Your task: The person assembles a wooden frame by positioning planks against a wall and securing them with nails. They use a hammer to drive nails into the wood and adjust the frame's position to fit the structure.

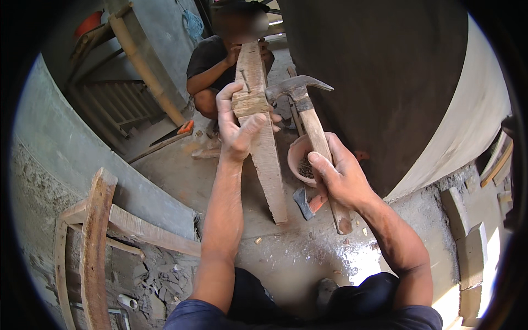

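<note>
Left hand (236, 129), arm stretched far ahead, clasps the near end of the wooden beam (253, 69); right hand (344, 173), elbow bent outward, grips the hammer (314, 126) by its handle.

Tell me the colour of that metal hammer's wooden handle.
The wooden handle is light brown, darker beside the grey metal head; best seen in the head-camera view.

White daylight (360, 259) is reflected off a wet grey concrete floor (286, 250), flanked at left by a pale grey plastered wall (82, 137).
</note>
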The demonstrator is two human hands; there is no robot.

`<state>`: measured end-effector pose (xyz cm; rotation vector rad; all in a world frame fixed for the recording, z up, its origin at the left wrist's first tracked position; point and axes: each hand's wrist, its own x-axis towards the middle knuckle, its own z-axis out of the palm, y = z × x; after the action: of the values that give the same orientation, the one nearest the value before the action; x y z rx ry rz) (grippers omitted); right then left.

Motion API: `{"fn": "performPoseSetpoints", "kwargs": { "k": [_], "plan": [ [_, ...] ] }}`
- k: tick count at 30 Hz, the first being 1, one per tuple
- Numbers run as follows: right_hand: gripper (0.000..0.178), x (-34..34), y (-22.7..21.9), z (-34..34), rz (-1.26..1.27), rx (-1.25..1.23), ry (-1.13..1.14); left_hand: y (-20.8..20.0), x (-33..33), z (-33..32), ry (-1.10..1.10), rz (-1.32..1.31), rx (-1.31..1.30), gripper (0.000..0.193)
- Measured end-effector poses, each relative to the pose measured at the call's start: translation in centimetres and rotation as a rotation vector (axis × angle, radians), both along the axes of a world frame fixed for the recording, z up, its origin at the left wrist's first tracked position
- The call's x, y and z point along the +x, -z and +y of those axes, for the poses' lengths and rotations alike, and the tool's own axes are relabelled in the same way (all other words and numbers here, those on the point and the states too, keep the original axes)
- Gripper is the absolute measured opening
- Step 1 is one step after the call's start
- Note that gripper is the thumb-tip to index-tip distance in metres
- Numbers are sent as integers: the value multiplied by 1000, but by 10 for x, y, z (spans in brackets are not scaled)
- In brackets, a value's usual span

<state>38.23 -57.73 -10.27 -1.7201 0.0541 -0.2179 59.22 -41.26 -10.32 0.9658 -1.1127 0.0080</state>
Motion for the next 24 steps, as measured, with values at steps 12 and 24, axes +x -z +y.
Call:
{"fn": "performPoseSetpoints", "kwargs": {
  "k": [12, 24],
  "plan": [
    [31, -9, -26, -4, 18, -112, 75, -10, 13, 7, 91, 44, 87, 90],
    [57, -12, -9, -24, -805, -1140, 187, 0, 13, 3, 215, 38, -123, 64]
  ]
}}
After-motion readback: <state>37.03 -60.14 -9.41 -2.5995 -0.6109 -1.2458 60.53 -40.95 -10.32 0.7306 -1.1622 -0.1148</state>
